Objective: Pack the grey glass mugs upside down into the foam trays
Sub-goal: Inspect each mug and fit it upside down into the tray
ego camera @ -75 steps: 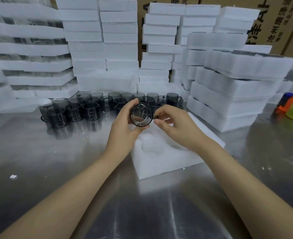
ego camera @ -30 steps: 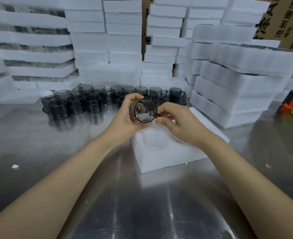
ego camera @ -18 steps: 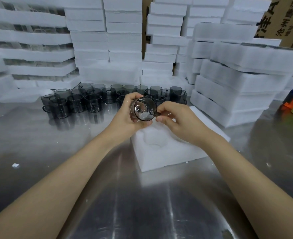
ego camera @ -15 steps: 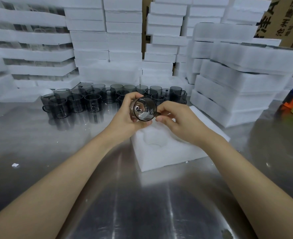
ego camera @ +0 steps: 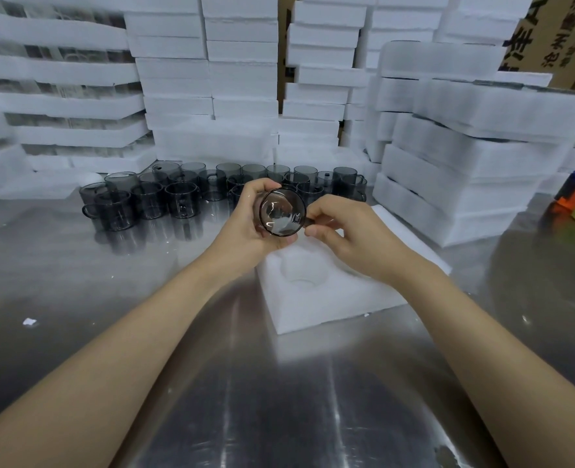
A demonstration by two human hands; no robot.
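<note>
Two hands hold one grey glass mug (ego camera: pixel 281 214) sideways just above the foam tray (ego camera: pixel 330 298), seemingly to check it before inverting it into a pocket (ego camera: pixel 304 275): the left hand (ego camera: pixel 245 217) closes its grip round the body, while the right hand (ego camera: pixel 343 238) pinches the handle (ego camera: pixel 308 220) at the mug's 3 o'clock.

This is looking like a packing station in a factory or warehouse. Tall stacks of white foam trays (ego camera: pixel 242 79) are crowding the back and right side of a shiny stainless-steel counter (ego camera: pixel 76 265), piled many layers high. Brown cardboard cartons with printed characters (ego camera: pixel 549 35) are standing behind them. Many identical grey glass mugs (ego camera: pixel 178 197) are standing in rows on the counter, one product repeated in bulk, and a single white foam tray with round pockets (ego camera: pixel 330 298) is lying in front of them.
</note>
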